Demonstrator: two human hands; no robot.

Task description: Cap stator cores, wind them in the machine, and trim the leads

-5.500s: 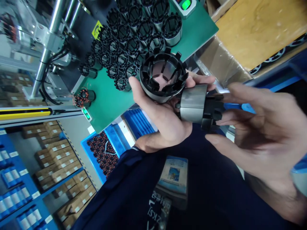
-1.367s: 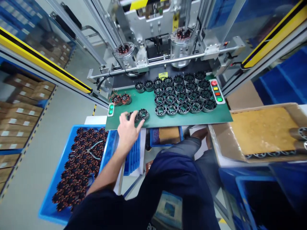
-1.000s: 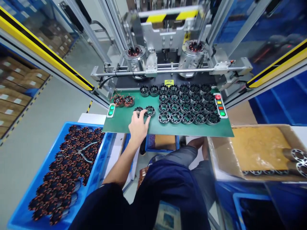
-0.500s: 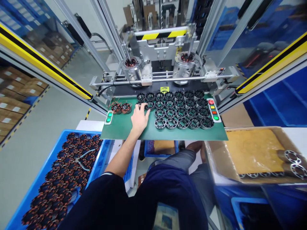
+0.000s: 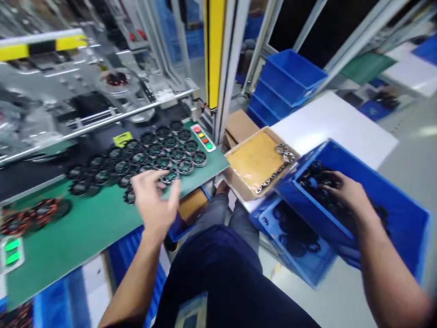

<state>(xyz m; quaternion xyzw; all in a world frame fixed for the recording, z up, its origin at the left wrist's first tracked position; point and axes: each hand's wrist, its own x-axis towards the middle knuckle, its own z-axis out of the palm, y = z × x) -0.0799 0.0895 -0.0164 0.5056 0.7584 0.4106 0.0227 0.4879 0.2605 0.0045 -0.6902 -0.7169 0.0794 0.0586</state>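
Right hand (image 5: 344, 193) in blue bin (image 5: 392, 200), black parts (image 5: 316, 175) at its 10 o'clock, grip unclear from blur; left hand (image 5: 155, 200) spread empty, cores (image 5: 164, 160) at 12.

Black rings (image 5: 153, 150) stand in rows on the green board (image 5: 85, 232); black parts (image 5: 316, 175), perhaps alike, lie in the blue bin (image 5: 399, 214).

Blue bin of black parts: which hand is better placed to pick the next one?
Right, probably. The right hand is inside the blue bin, fingers on the black parts. The left hand hovers open over the green table near the rows of rings, apart from the bin.
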